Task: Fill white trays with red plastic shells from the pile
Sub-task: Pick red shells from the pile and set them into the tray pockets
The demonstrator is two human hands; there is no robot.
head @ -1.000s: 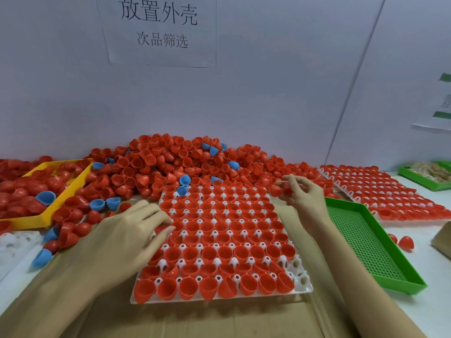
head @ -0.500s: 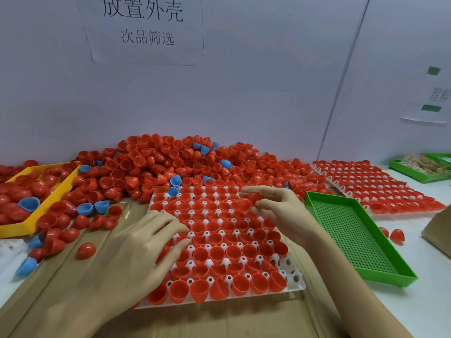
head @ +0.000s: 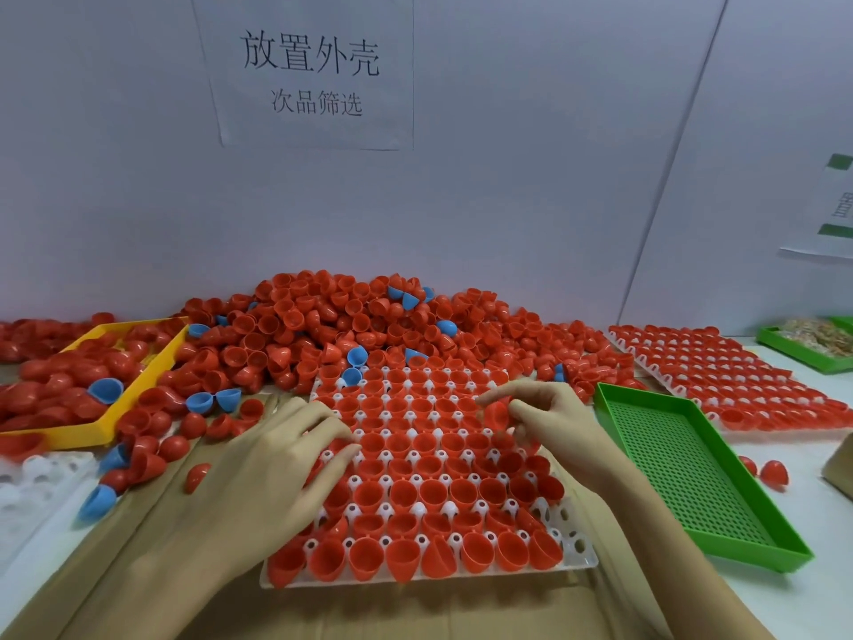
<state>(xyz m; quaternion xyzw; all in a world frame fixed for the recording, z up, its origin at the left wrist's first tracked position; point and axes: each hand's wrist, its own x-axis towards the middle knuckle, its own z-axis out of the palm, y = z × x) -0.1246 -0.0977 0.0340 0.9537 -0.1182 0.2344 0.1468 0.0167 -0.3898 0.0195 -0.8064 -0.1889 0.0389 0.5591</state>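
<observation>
The white tray (head: pixel 579 545) sits in the middle of the frame, nearly full of red shells. The right hand (head: pixel 549 420) pinches one red shell (head: pixel 497 412) over it. The left hand (head: pixel 281 464) lies flat on the tray's left side, fingers spread, and the pile (head: pixel 351 325) is behind.

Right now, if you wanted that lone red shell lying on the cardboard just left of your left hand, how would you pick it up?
I'd come from above and pinch the shell across its rounded back with thumb and finger. It seems to lie tilted, dome up, so the rim is hard to reach. It lies apart from other shells, beside the left hand, on bare cardboard.
</observation>
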